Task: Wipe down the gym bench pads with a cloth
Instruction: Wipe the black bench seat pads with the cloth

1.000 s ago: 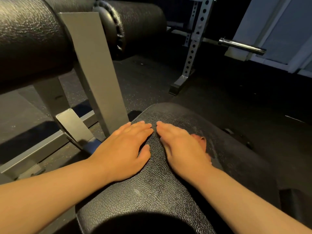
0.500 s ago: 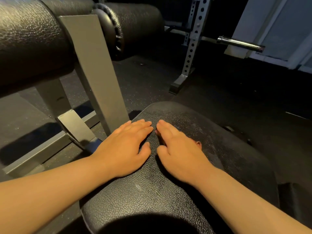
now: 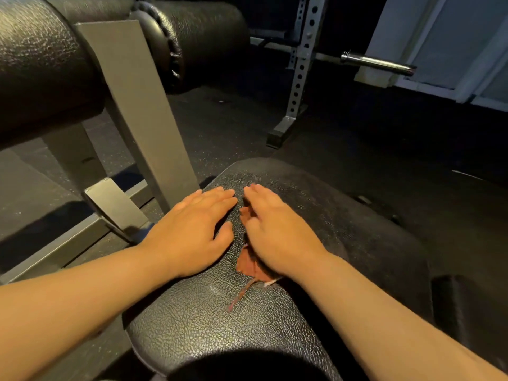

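Left forearm (image 3: 82, 298) in the lower left of the frame and right forearm (image 3: 384, 312) in the lower right are bare up to the frame edges; left hand (image 3: 189, 237) and right hand (image 3: 280, 237) are bare-skinned; nails look short where they show.

A dark speckled rubber floor (image 3: 220, 127) spreads across the room, lighter at the left and sinking into near-black shadow at the right. Toward the back stands a grey perforated steel rack upright (image 3: 302, 64) on a flat foot, with the chrome end of a barbell (image 3: 379, 63) jutting out to its right (the rest of the bar is lost in the dark). Behind it rises a pale panelled wall with white trim (image 3: 439, 37), and at the left slants a flat grey steel post (image 3: 143, 105).
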### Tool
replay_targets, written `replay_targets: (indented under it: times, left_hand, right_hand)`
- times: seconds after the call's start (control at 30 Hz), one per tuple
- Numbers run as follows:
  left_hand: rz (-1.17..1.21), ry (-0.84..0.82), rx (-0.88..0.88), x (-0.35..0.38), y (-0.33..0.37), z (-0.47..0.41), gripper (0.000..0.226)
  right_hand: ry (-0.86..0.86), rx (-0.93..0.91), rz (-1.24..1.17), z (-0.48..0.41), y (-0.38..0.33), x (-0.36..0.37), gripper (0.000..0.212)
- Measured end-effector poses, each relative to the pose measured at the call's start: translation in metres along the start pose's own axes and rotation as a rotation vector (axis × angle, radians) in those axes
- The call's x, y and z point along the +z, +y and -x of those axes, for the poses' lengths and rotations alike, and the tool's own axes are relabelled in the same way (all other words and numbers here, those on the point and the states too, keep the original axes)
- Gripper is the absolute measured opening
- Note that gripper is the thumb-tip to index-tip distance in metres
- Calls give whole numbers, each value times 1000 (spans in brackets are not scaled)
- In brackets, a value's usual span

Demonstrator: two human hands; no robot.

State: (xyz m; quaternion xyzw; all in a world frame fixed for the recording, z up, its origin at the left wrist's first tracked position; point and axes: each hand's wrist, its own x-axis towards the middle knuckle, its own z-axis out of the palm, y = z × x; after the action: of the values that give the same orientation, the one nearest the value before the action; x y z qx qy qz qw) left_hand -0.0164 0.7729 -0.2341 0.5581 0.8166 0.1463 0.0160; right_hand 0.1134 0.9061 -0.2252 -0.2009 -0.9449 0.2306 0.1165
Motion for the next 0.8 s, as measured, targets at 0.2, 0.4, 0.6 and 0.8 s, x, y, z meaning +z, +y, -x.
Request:
replay_targets:
  times: [0.2, 0.4, 0.6, 0.8]
  left_hand:
    - [-10, 1, 1, -1, 2, 0, 75]
    - [-10, -8, -1, -2, 0, -1, 74]
    - [-36, -22, 16, -4, 2, 1, 75]
    - [-64, -41, -9, -4, 10, 8, 77]
  right_hand:
    - [-4, -151, 90, 39, 47, -31, 38]
    - [223, 264, 134, -11, 58, -16, 20]
    - [-3, -132, 67, 75, -1, -3, 53]
    - [179, 417, 134, 84, 100, -54, 38]
